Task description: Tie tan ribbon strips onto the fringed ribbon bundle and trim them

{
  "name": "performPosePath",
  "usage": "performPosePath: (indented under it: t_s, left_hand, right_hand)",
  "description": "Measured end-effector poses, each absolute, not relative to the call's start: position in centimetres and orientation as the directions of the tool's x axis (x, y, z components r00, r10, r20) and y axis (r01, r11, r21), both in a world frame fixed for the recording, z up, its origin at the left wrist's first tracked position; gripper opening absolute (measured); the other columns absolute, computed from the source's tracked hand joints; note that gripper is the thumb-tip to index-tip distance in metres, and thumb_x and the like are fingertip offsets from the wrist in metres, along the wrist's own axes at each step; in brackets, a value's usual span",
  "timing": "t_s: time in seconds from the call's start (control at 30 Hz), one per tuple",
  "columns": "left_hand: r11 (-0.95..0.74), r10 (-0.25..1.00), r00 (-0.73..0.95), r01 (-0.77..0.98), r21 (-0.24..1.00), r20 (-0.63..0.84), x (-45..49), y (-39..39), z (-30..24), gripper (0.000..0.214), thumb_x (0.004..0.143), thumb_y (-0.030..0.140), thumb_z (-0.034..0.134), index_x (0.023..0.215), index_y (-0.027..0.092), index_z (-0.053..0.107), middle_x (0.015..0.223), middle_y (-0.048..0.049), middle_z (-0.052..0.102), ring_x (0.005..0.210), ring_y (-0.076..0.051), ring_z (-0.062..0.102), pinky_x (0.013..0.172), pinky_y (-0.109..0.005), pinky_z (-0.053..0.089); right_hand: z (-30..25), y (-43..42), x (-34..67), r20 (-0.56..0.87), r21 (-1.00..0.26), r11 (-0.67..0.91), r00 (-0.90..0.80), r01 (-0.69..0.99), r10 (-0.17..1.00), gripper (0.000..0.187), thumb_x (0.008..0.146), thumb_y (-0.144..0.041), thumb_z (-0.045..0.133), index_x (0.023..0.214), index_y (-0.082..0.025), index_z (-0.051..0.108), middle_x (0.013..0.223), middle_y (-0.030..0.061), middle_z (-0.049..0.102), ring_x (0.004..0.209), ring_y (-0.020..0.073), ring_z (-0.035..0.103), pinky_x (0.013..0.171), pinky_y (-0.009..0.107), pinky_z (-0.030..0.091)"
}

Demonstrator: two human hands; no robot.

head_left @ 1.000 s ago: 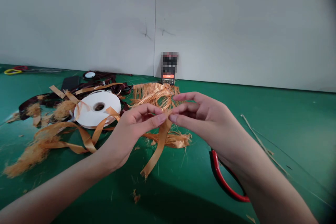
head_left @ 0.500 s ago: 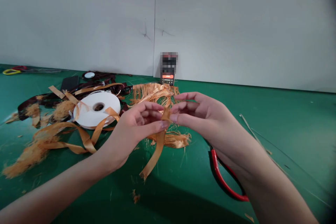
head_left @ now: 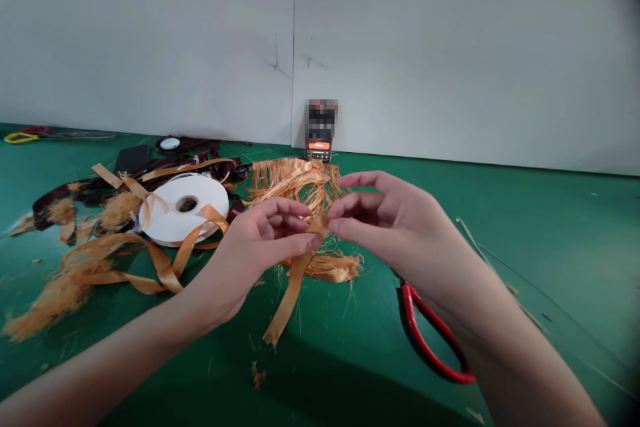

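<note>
My left hand (head_left: 255,247) and my right hand (head_left: 395,227) meet at the middle, their fingertips pinching a strip of orange satin ribbon (head_left: 293,287). Its free end hangs down toward the green mat, ending in a ragged tip. Right behind my fingers lies a frayed heap of orange threads (head_left: 295,187), with a second frayed clump (head_left: 335,268) just below my hands. A white ribbon spool (head_left: 165,223) lies left of my left hand, looped by loose orange ribbon (head_left: 163,267).
Red-handled scissors or pliers (head_left: 425,340) lie partly under my right forearm. A green mat (head_left: 550,227) covers the surface, with a thin stick (head_left: 480,253) at right. Dark maroon ribbon (head_left: 65,203) and orange fluff spread left. A blurred device (head_left: 320,147) stands by the white wall (head_left: 450,47).
My fingers have shifted slightly on the ribbon, and its pinched top now sits a little lower. My hands stay close together, and the ribbon's hanging end has swung slightly left.
</note>
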State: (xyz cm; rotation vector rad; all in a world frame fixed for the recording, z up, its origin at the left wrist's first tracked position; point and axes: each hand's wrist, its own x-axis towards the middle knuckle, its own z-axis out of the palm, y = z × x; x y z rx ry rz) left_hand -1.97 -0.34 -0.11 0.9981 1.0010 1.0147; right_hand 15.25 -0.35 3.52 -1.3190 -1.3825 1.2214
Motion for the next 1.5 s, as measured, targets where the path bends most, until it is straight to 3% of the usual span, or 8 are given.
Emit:
performPosePath:
  t_s: [0.33,0.57,0.77,0.9,1.03,1.13,1.5]
  left_hand:
    - [0.227,0.960,0.201,-0.154,0.962,-0.194,-1.9,-0.3,-0.3,0.024,0.067,0.018,0.083,0.085,0.020,0.067,0.077,0.0055,0.063,0.078,-0.008,0.060,0.076,-0.019,0.050]
    - [0.216,0.951,0.247,-0.112,0.970,-0.183,-2.0,-0.4,-0.5,0.022,0.069,0.018,0.082,0.085,0.021,0.067,0.077,0.0052,0.063,0.079,-0.009,0.061,0.078,-0.022,0.051]
    - [0.219,0.945,0.269,-0.098,0.971,-0.186,-2.1,-0.3,-0.9,0.024,0.069,0.022,0.084,0.088,0.023,0.069,0.080,0.0051,0.065,0.081,-0.009,0.063,0.078,-0.020,0.051]
    - [0.205,0.956,0.236,-0.100,0.974,-0.177,-2.0,-0.3,-0.8,0.026,0.066,0.022,0.086,0.087,0.022,0.070,0.079,0.0050,0.066,0.081,-0.008,0.062,0.075,-0.017,0.051]
    - [0.211,0.960,0.209,-0.108,0.972,-0.185,-1.8,-0.3,-0.5,0.026,0.065,0.022,0.086,0.086,0.021,0.070,0.080,0.0042,0.066,0.083,-0.010,0.062,0.075,-0.018,0.051]
    - [0.219,0.956,0.221,-0.106,0.970,-0.192,-1.7,-0.2,-0.5,0.026,0.066,0.021,0.085,0.087,0.021,0.070,0.081,0.0037,0.067,0.083,-0.010,0.063,0.077,-0.020,0.052]
    - [0.186,0.954,0.250,-0.054,0.981,-0.167,-2.0,-0.6,-0.8,0.025,0.066,0.023,0.085,0.085,0.021,0.069,0.078,0.0036,0.065,0.080,-0.011,0.062,0.075,-0.021,0.053]
  right_hand:
    - [3.9,-0.4,15.6,0.131,-0.983,0.113,0.126,0.144,0.983,0.034,0.067,-0.010,0.074,0.095,-0.019,0.057,0.072,-0.0023,0.072,0.071,0.0125,0.067,0.068,0.025,0.053]
    - [3.5,-0.2,15.5,0.158,-0.987,0.154,0.154,0.037,0.975,0.030,0.073,-0.013,0.074,0.090,-0.021,0.050,0.078,-0.0019,0.072,0.075,0.0110,0.068,0.072,0.023,0.055]
    - [3.2,0.1,15.8,0.125,-0.983,0.130,0.050,-0.127,0.991,0.027,0.077,-0.012,0.071,0.087,-0.021,0.048,0.083,-0.0026,0.068,0.090,0.0118,0.069,0.085,0.023,0.054]
    - [3.7,0.0,16.2,0.024,-1.000,0.023,0.072,0.004,0.997,0.025,0.077,-0.018,0.071,0.095,-0.019,0.054,0.082,-0.0018,0.069,0.085,0.0125,0.069,0.077,0.024,0.053]
    - [4.0,-0.2,16.6,-0.069,-0.976,-0.050,-0.086,0.212,0.994,0.038,0.073,-0.024,0.074,0.104,-0.019,0.054,0.086,0.0003,0.073,0.080,0.0142,0.068,0.068,0.026,0.053]
    - [3.9,-0.3,16.6,-0.096,-0.949,-0.048,-0.139,0.312,0.986,0.033,0.072,-0.022,0.073,0.099,-0.021,0.054,0.082,-0.0014,0.073,0.075,0.0131,0.067,0.064,0.025,0.052]
    - [3.6,-0.3,16.5,-0.047,-0.980,-0.035,-0.056,0.196,0.997,0.032,0.071,-0.018,0.073,0.088,-0.023,0.046,0.075,-0.0031,0.069,0.073,0.0138,0.067,0.069,0.027,0.053]
